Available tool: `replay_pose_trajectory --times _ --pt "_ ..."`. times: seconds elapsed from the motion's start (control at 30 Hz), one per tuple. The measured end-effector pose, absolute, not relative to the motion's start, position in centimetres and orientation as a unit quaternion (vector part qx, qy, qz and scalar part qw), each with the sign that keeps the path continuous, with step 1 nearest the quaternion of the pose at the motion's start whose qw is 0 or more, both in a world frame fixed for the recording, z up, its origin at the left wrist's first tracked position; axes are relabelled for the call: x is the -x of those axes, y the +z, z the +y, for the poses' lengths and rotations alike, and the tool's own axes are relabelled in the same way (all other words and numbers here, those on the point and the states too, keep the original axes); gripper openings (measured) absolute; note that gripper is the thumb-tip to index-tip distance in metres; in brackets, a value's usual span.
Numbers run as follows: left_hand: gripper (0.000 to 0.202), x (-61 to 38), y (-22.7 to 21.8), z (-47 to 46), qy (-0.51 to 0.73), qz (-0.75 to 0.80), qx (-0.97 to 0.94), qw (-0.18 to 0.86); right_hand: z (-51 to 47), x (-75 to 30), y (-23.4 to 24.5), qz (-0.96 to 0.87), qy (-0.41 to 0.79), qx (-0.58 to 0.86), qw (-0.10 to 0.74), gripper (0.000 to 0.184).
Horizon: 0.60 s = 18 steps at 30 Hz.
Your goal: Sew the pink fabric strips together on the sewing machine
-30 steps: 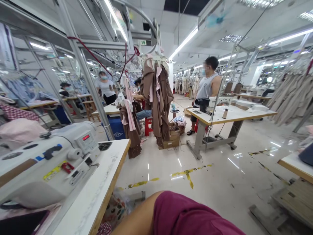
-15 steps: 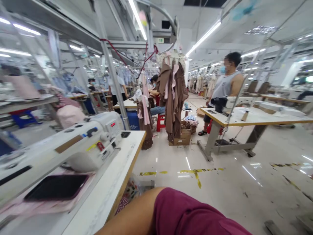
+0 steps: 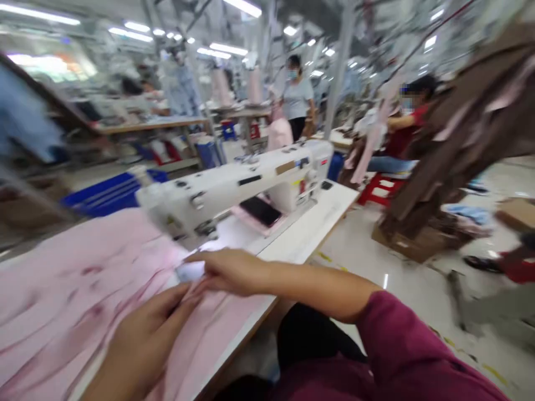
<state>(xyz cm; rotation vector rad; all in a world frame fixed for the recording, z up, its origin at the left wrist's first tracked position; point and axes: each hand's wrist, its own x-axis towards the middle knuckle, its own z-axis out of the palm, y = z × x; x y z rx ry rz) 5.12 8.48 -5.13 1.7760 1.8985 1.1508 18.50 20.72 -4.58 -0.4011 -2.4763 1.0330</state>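
A pale pink fabric (image 3: 75,289) lies in long folds across the white sewing table (image 3: 301,239), spreading to the lower left. My right hand (image 3: 229,273) reaches in from the right in a maroon sleeve, its fingers pinching the fabric's edge just in front of the white sewing machine (image 3: 234,189). My left hand (image 3: 146,340) sits closer to me, gripping a fold of the same fabric. The two hands are nearly touching. A small white patch (image 3: 190,271) shows under my right fingertips, too blurred to name. The needle area is hidden behind the blur.
A black phone (image 3: 259,210) lies on pink cloth behind the machine. Brown garments (image 3: 468,128) hang at the right above a cardboard box (image 3: 412,242). A seated co-worker (image 3: 401,128) occupies a red stool, and a blue crate (image 3: 108,195) stands left of the machine.
The view has swung left and down onto the table. Both hands now show on the pink fabric, whereas earlier only my maroon-sleeved arm showed at the bottom edge.
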Motion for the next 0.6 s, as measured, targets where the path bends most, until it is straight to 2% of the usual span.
replay_pose_trajectory --times 0.07,0.17,0.27,0.4,0.6 --pt "0.036 -4.9 -5.7 8.0 0.377 0.703 -0.573 0.187 20.7 -19.0 -6.4 -0.871 0.414 0.129 0.230 0.052" --pt "0.038 -4.7 -6.3 8.2 0.383 0.709 -0.538 0.247 20.8 -19.1 -9.3 -0.793 0.548 0.073 0.258 0.062" --pt "0.037 -4.8 -6.8 8.4 0.400 0.708 -0.516 0.268 20.6 -19.0 -10.6 -0.731 0.639 0.035 0.237 0.055" --pt "0.036 -4.7 -7.2 8.3 0.384 0.729 -0.519 0.229 20.4 -18.7 -10.9 -0.697 0.660 0.082 0.270 0.038" --pt "0.031 -4.4 -7.4 8.7 0.362 0.733 -0.535 0.214 20.2 -18.7 -11.3 -0.706 0.624 0.111 0.314 0.034"
